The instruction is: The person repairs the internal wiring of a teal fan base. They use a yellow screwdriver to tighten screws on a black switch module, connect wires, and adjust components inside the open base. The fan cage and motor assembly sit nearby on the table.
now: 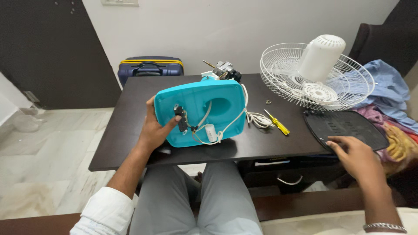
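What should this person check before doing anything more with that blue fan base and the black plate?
1. Left hand has a firm hold on the turquoise fan base, tilted up on the table: ok.
2. Right hand rests on the black cover plate: ok, though the plate juts past the table edge.
3. White wires and capacitor hang loose from the open underside: not ok, they could get pinched.
4. Yellow screwdriver lies within reach: ok.
5. Small metal part lies loose by the white grille: ok, in sight.
6. Whether the cord is unplugged: cannot tell.
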